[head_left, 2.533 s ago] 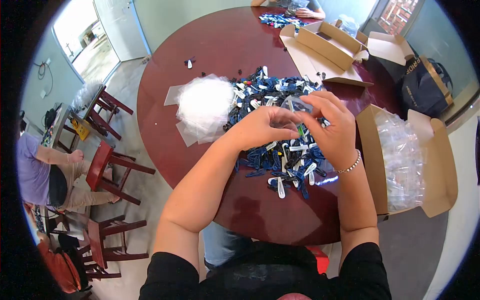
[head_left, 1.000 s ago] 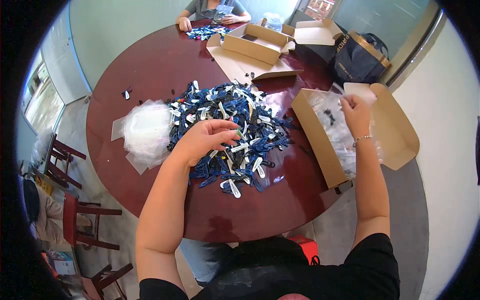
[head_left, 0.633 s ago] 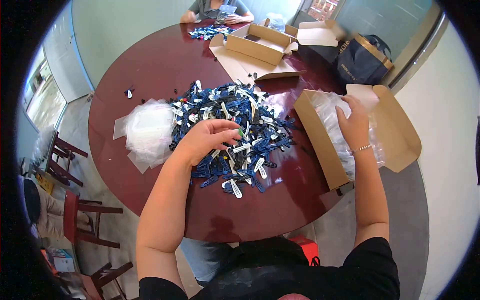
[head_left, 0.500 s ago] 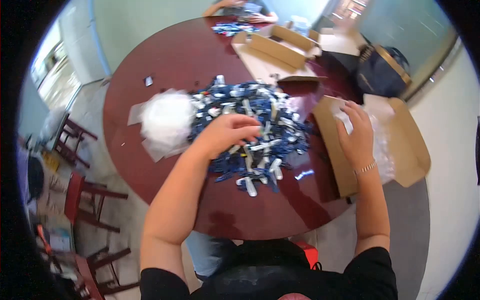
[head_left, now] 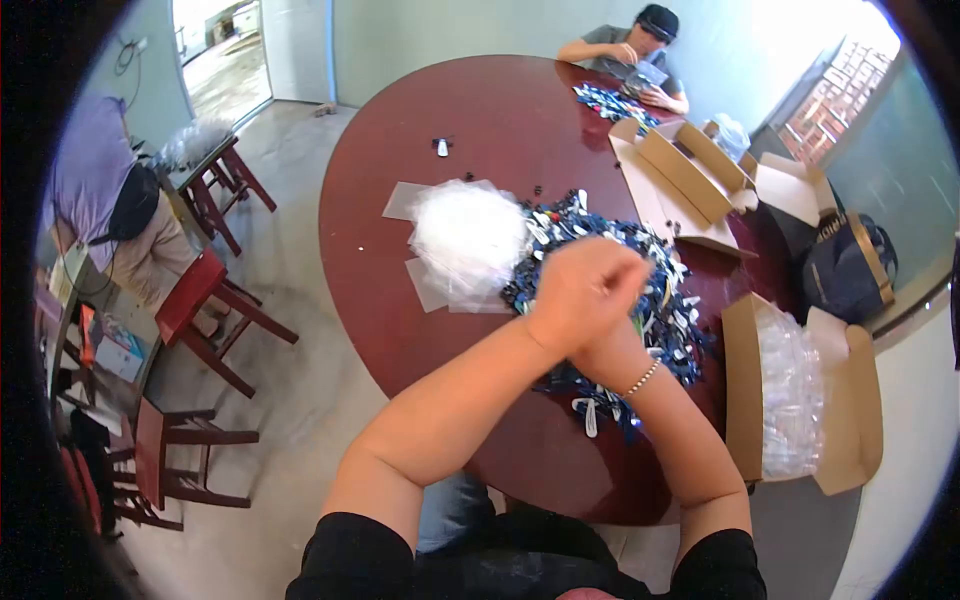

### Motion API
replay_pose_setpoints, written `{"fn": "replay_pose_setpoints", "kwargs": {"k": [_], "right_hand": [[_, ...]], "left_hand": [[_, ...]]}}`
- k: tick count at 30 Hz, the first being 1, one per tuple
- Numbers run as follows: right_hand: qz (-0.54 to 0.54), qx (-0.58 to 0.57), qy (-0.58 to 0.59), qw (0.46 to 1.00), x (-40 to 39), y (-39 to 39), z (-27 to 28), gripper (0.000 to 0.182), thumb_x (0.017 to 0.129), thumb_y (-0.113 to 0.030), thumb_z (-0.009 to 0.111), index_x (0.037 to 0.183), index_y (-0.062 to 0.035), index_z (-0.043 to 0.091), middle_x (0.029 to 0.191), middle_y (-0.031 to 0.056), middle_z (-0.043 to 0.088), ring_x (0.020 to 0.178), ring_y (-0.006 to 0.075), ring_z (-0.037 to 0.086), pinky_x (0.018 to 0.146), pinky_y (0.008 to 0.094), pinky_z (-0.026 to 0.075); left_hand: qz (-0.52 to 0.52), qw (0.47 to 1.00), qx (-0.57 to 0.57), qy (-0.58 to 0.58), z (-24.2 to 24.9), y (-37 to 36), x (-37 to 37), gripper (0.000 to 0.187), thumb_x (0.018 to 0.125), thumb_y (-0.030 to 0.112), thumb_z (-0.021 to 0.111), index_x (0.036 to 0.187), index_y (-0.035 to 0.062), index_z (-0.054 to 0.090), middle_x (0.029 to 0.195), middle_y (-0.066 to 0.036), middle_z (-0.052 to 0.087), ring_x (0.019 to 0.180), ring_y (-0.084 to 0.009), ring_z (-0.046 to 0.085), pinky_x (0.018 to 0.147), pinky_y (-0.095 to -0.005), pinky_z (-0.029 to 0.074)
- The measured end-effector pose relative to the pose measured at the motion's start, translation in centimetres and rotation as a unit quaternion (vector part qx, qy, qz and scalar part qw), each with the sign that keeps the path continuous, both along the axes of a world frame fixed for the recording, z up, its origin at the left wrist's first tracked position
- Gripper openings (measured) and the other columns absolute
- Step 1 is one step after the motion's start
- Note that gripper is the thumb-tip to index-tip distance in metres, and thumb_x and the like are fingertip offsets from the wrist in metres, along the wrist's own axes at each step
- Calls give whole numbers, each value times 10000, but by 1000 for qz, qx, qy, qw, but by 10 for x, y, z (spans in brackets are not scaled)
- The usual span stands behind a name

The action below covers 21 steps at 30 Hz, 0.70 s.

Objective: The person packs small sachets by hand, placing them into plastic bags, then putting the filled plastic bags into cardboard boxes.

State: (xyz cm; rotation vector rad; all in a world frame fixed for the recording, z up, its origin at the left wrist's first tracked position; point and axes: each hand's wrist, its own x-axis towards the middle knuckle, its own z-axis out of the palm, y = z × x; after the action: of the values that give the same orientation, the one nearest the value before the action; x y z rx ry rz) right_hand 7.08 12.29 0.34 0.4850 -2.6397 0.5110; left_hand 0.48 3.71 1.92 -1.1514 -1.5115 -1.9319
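Note:
My left hand (head_left: pixel 588 292) is over the pile of small dark-blue and white pieces (head_left: pixel 655 300), its fingers curled in; whatever they may hold is hidden. My right hand (head_left: pixel 608 352), with a beaded bracelet on the wrist, reaches in just behind and below the left. Its fingers are covered by the left hand, so their pose does not show. Left of the pile lies a heap of clear plastic bags (head_left: pixel 468 243), with a few loose ones at its edges.
At the right stands an open cardboard box (head_left: pixel 742 390) with clear plastic packs (head_left: pixel 790 400) inside. Further back are another open carton (head_left: pixel 690 170) and a dark bag (head_left: pixel 850 270). Across the round table (head_left: pixel 400 330) a person (head_left: pixel 610 50) handles a similar pile. Stools (head_left: pixel 205 295) stand at left.
My right hand has moved from the cardboard box leftward over the pile, meeting my left hand. My left hand's fingers have curled in. The camera view has shifted, bringing the other person into sight.

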Motion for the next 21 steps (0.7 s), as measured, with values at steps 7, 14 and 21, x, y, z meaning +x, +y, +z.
{"fn": "replay_pose_setpoints", "kwargs": {"k": [7, 14, 21], "right_hand": [[147, 138, 20, 979, -55, -25, -21, 345, 767, -200, 698, 1056, -27, 623, 1076, 110, 590, 1006, 290, 557, 942, 457, 411], [119, 252, 8, 960, -69, -31, -31, 112, 792, -135, 658, 868, -52, 648, 901, 73, 619, 937, 266, 575, 969, 502, 375], [123, -101, 14, 987, -57, -3, -23, 155, 776, -33, 700, 925, -14, 664, 927, 102, 683, 834, 238, 655, 758, 312, 522]], "left_hand": [[-53, 984, 15, 167, 9, -1, 31, 124, 735, 112, 708, 744, 70, 591, 685, -56, 547, 626, -241, 559, 533, -358, 460], [-72, 980, -38, 181, 8, -2, 31, 158, 783, 172, 639, 697, 68, 556, 673, -71, 554, 686, -268, 584, 575, -371, 480], [-83, 979, -25, 184, 5, 0, 31, 105, 756, 123, 674, 769, 54, 597, 705, -58, 549, 665, -249, 559, 585, -355, 472]]}}
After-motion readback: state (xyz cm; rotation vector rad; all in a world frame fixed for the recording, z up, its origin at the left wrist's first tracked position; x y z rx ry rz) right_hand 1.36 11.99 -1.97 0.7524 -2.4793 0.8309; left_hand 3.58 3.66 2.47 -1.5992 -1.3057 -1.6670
